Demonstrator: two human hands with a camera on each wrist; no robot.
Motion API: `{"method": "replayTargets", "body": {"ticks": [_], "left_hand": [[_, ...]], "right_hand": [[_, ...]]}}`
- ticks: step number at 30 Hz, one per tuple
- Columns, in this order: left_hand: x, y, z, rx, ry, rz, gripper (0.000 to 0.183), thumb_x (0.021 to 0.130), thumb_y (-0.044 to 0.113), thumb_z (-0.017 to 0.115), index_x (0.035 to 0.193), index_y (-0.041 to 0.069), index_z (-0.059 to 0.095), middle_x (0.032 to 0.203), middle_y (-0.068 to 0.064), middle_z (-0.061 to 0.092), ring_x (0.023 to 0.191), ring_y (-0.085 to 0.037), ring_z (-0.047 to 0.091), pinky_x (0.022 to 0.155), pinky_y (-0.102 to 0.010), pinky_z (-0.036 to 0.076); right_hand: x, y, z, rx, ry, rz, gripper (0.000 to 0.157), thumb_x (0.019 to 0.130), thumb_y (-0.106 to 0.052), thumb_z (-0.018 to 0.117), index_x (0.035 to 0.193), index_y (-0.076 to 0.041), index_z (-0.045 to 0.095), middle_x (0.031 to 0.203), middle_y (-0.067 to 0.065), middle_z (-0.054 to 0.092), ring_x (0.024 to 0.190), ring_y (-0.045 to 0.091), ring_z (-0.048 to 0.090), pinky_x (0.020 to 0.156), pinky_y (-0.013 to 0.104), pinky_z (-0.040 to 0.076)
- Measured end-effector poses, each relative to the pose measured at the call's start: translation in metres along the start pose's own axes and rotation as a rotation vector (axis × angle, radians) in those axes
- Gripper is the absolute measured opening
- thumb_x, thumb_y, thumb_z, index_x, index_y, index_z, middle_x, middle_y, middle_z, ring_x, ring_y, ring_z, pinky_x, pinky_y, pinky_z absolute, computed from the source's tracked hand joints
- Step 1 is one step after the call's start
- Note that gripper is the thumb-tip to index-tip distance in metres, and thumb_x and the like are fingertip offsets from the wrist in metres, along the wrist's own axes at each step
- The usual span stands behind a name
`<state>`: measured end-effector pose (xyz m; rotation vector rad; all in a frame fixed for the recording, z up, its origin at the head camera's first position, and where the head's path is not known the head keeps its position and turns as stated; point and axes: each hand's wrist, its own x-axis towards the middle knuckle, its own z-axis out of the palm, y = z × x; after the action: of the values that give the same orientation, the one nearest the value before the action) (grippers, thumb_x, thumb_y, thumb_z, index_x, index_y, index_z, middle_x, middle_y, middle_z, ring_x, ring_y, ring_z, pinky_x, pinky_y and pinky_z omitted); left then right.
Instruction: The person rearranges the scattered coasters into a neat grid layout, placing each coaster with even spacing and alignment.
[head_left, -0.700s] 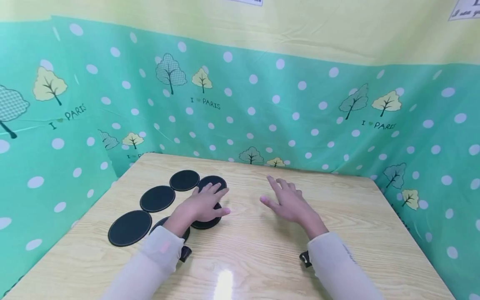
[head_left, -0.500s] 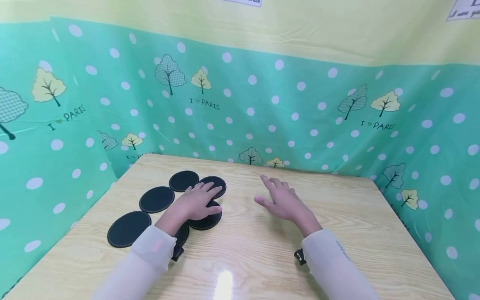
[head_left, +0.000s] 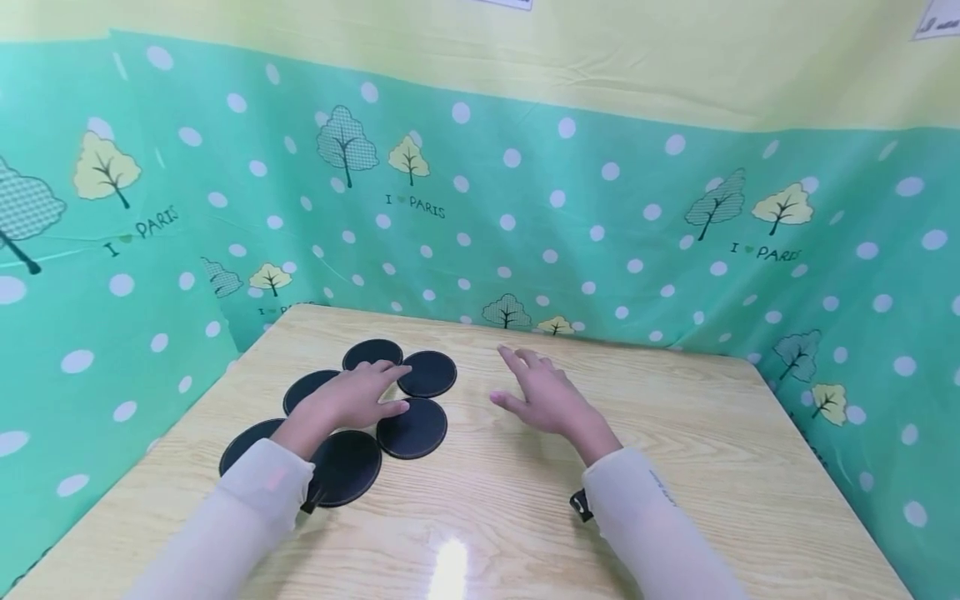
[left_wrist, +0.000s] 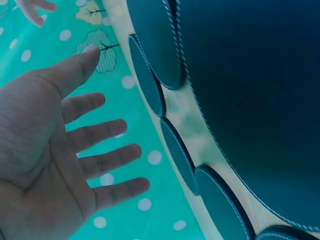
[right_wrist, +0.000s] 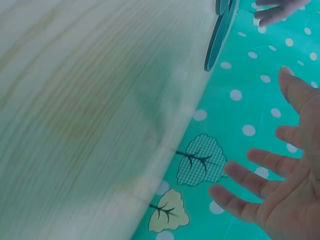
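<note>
Several round black coasters with stitched edges lie flat in two rows on the left part of the table. My left hand (head_left: 348, 400) hovers over them, fingers extended and holding nothing. It partly covers the left row in the head view, while the far right coaster (head_left: 429, 373), the middle right coaster (head_left: 412, 429) and the near right coaster (head_left: 347, 468) show more fully. In the left wrist view, a coaster (left_wrist: 260, 100) fills the right side, apart from the spread fingers. My right hand (head_left: 551, 398) is raised over the table right of the coasters, its fingers spread and free of any object.
The pale wood-grain table (head_left: 675, 467) extends to the right of both hands. A green dotted curtain (head_left: 465, 200) with printed trees surrounds its back and sides. Black straps (head_left: 581, 505) show under the sleeves at the wrists.
My left hand has drifted left across the coasters, uncovering more of the right row and covering the left row. The right hand has also shifted left. The coasters stay in place.
</note>
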<state>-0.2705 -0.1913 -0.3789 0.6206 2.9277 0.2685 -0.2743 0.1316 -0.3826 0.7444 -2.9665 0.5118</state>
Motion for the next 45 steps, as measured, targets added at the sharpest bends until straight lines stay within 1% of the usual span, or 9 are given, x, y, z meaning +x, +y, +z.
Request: {"method": "replayTargets", "body": {"ticks": [6,12,15,22,28,30,34,39,45], "left_hand": [[-0.001,-0.011,0.004,-0.037,0.01,0.015,0.062,0.103,0.038,0.062,0.154,0.006,0.045,0.154,-0.027,0.042,0.141,-0.05,0.039,0.112,-0.067,0.036],[0.001,-0.016,0.003,-0.102,-0.007,0.062,0.058,0.103,0.031,0.064,0.149,0.0,0.048,0.146,-0.028,0.049,0.133,-0.044,0.051,0.108,-0.061,0.044],[0.004,-0.02,0.004,-0.149,-0.021,0.073,0.053,0.103,0.024,0.065,0.147,-0.002,0.049,0.139,-0.026,0.055,0.126,-0.041,0.056,0.104,-0.057,0.049],[0.01,-0.033,0.011,-0.275,-0.041,0.055,0.043,0.099,0.016,0.067,0.138,0.0,0.056,0.118,-0.018,0.065,0.106,-0.031,0.064,0.091,-0.049,0.054],[0.011,-0.041,0.016,-0.47,-0.085,-0.003,0.042,0.097,0.013,0.069,0.135,-0.002,0.057,0.114,-0.015,0.066,0.088,-0.02,0.066,0.078,-0.037,0.056],[0.012,-0.043,0.018,-0.562,-0.105,-0.029,0.041,0.097,0.01,0.068,0.134,-0.003,0.056,0.113,-0.015,0.064,0.082,-0.019,0.065,0.073,-0.035,0.056],[0.012,-0.046,0.02,-0.714,-0.139,-0.071,0.038,0.097,0.004,0.064,0.133,-0.006,0.054,0.111,-0.017,0.058,0.078,-0.021,0.06,0.067,-0.034,0.057],[0.011,-0.045,0.019,-0.777,-0.152,-0.096,0.034,0.096,-0.001,0.062,0.128,-0.009,0.053,0.104,-0.017,0.058,0.076,-0.021,0.059,0.066,-0.034,0.058],[0.011,-0.044,0.022,-0.831,-0.146,-0.116,0.029,0.092,-0.006,0.061,0.12,-0.013,0.056,0.095,-0.015,0.06,0.074,-0.02,0.06,0.065,-0.032,0.06]], "right_hand": [[0.009,-0.007,0.005,0.011,-0.012,-0.039,0.078,0.1,-0.042,0.067,0.163,-0.017,0.028,0.158,0.023,0.037,0.138,0.053,0.041,0.113,0.063,0.038],[0.017,-0.012,0.01,0.028,-0.036,-0.06,0.07,0.1,-0.036,0.069,0.158,-0.011,0.039,0.151,0.022,0.048,0.136,0.041,0.05,0.113,0.053,0.042],[0.022,-0.014,0.014,0.083,-0.053,-0.049,0.064,0.099,-0.033,0.071,0.153,-0.006,0.047,0.144,0.021,0.056,0.132,0.037,0.055,0.111,0.049,0.045],[0.031,-0.021,0.027,0.293,-0.102,0.037,0.053,0.098,-0.026,0.072,0.142,0.0,0.057,0.12,0.021,0.07,0.1,0.03,0.071,0.096,0.046,0.056],[0.036,-0.027,0.04,0.521,-0.132,0.139,0.049,0.099,-0.018,0.071,0.14,0.004,0.057,0.1,0.013,0.072,0.068,0.023,0.071,0.072,0.036,0.062],[0.038,-0.03,0.044,0.603,-0.136,0.187,0.046,0.099,-0.016,0.071,0.138,0.004,0.058,0.097,0.013,0.07,0.068,0.023,0.07,0.066,0.034,0.062],[0.041,-0.038,0.05,0.76,-0.165,0.287,0.044,0.099,-0.017,0.07,0.135,0.006,0.059,0.096,0.016,0.068,0.074,0.024,0.071,0.064,0.033,0.063],[0.042,-0.05,0.058,0.912,-0.185,0.359,0.035,0.099,-0.011,0.069,0.127,0.008,0.061,0.099,0.021,0.067,0.076,0.026,0.071,0.066,0.036,0.064],[0.04,-0.066,0.064,1.017,-0.124,0.432,0.025,0.096,0.004,0.063,0.119,0.014,0.061,0.095,0.021,0.072,0.073,0.028,0.073,0.068,0.038,0.064]]}}
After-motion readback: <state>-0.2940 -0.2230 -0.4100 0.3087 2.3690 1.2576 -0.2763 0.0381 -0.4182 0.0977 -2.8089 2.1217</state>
